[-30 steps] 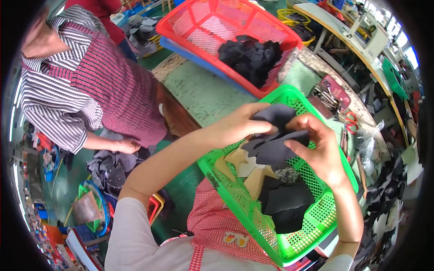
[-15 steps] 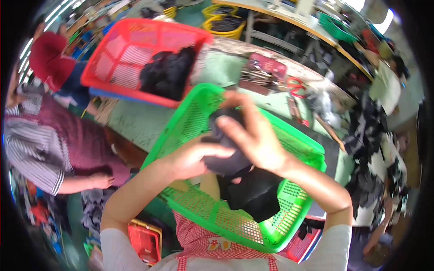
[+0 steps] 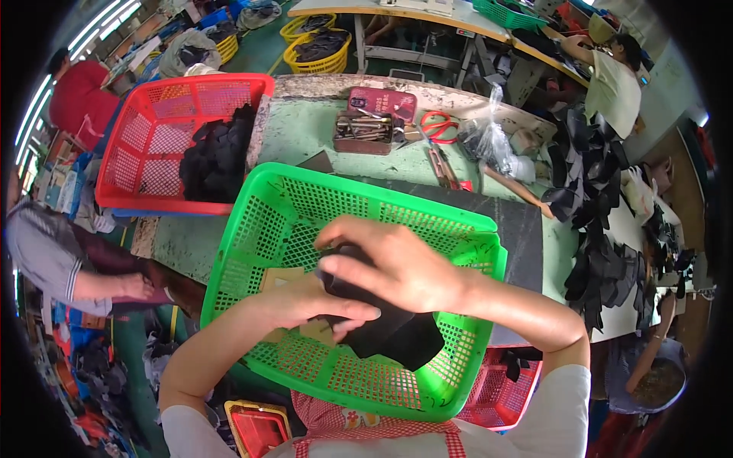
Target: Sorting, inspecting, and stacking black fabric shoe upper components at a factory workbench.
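Observation:
A green mesh basket (image 3: 267, 221) sits in front of me, half on the green table. Inside it lie black cut fabric pieces (image 3: 401, 340) and some tan card pieces (image 3: 281, 276). My right hand (image 3: 397, 267) is closed over a stack of the black pieces at the basket's middle. My left hand (image 3: 317, 301) comes in from the lower left and grips the same stack from below, fingers curled against it. Both hands are inside the basket, touching each other.
A red mesh basket (image 3: 145, 122) with black pieces (image 3: 217, 156) stands at the table's left. A tin of tools (image 3: 365, 130), red scissors (image 3: 437, 124) and a plastic bag (image 3: 489, 141) lie behind. Black pieces hang at right (image 3: 592, 229). Other people work around me.
The view has swung so the green basket lies straight in front. My hands have lowered with the black stack toward the basket's middle, still holding it.

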Motion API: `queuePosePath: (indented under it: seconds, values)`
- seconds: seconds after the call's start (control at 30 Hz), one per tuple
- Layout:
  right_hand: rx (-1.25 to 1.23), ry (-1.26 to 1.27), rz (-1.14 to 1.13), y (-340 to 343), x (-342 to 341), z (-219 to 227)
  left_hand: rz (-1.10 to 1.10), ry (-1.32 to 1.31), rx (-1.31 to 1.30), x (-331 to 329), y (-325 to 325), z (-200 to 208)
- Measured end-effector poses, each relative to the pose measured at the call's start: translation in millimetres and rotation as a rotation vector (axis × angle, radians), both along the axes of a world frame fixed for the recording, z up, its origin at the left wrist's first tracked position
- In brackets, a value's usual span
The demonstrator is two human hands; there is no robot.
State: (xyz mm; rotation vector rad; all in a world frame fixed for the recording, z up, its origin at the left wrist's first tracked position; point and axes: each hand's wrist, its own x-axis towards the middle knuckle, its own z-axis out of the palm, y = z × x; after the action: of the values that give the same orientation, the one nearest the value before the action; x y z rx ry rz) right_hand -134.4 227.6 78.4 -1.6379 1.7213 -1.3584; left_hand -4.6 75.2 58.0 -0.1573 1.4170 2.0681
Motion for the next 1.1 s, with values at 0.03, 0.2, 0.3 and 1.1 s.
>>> queuePosePath:
  seconds: [0.03,0.2,0.3,1.1]
  values:
    - [0.056,-0.026,-0.053,2.9,-2.4,5.1,0.077,-0.02,0.024,2.8,-4.5,5.9]
    - [0.222,0.217,-0.189,-2.8,-56.6,-7.6,0.355,0.08,-0.305,13.2,-30.4,34.8]
    - [0.47,-0.002,-0.065,-10.1,-40.7,21.1,0.565,0.135,-0.132,36.4,-60.6,35.2]
    - [0.66,0.039,0.434,-84.6,38.5,-83.7,0.794,0.312,-0.873,101.8,-106.8,-19.8]
